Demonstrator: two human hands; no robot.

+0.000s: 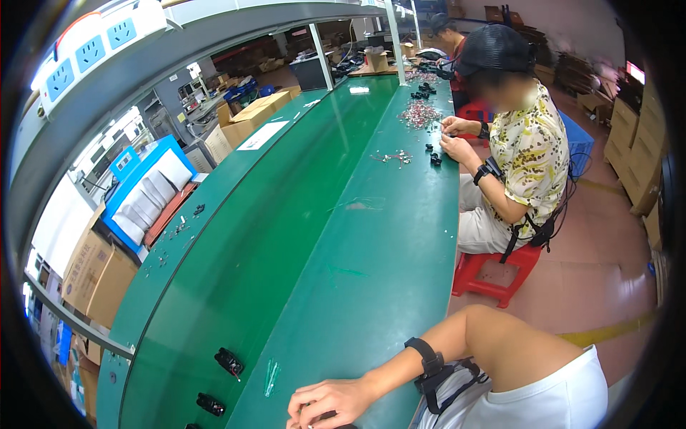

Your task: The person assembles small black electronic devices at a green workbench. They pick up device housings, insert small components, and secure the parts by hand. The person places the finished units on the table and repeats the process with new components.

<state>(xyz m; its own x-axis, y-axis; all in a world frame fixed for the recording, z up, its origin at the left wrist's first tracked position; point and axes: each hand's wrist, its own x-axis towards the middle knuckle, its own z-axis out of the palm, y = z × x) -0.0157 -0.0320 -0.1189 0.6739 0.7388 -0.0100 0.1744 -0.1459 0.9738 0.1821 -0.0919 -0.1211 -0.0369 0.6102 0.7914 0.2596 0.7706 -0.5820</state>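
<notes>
At the lower edge of the view, we are seeing a small dark piece (329, 415) lying under the bent fingers of our right hand (332, 400), mostly hidden and partly cut off. The fingers are bending close together around it; we are not able to tell whether they are pinching it. Our left hand is staying outside the view. A black strap (429, 357) is circling the wrist, right of the grip.

Just left of the grip, a few thin green strips (271, 377) are lying on the green bench (386, 257). Farther left, two black units (229, 362) are resting on the glossy belt (286, 214), apart from each other, with part of a third showing at the lower edge.

Well beyond the grip, along the same bench, a co-worker (532, 150) in a patterned shirt is sitting on a red stool (500, 275), both hands meeting over the bench edge. Near those hands, a heap of small red and pale parts (419, 113) is lying beside black pieces (435, 159). Across the belt, far up and left of the grip, cartons (103, 279) and a blue bin (153, 193) are standing.
</notes>
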